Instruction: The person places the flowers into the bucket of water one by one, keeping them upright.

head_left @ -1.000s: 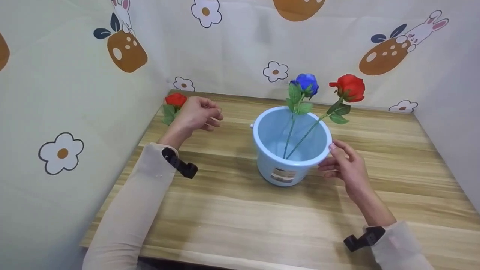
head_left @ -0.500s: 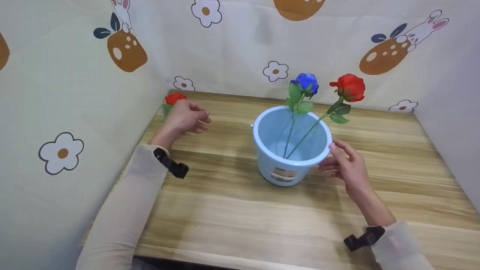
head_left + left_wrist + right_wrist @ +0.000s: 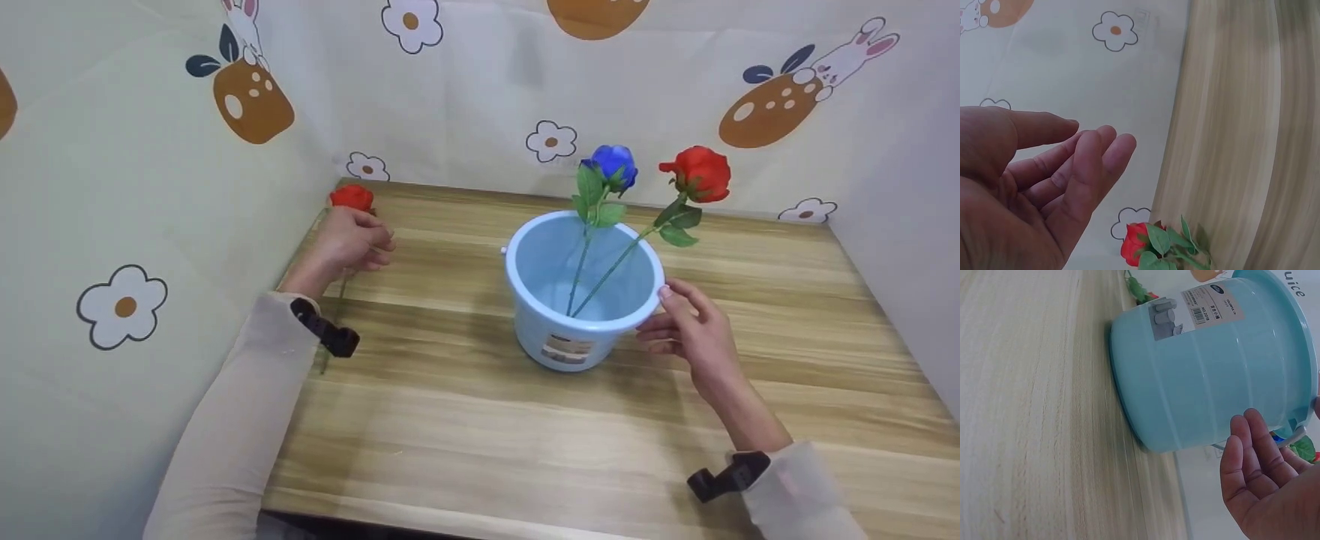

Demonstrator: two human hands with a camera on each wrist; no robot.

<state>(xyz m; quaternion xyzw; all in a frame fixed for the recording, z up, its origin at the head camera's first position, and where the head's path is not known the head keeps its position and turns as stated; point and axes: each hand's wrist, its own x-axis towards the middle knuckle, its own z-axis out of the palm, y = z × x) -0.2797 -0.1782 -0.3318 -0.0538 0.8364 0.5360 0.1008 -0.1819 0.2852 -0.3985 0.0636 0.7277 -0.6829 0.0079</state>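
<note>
Left grip, fingers loosely bent, holds nothing; I see long-stemmed red artificial rose below, lying front-to-back; right grip, farther, holds light-blue plastic bucket.

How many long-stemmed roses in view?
3: one long-stemmed blue rose and one long-stemmed red rose lean in the light-blue plastic bucket; a second red rose lies on the wood-grain table, partly hidden by the left hand. No others show.

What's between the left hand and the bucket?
Just bare wooden tabletop: in the head view, nothing stands or lies between the left hand and the blue bucket.
</note>
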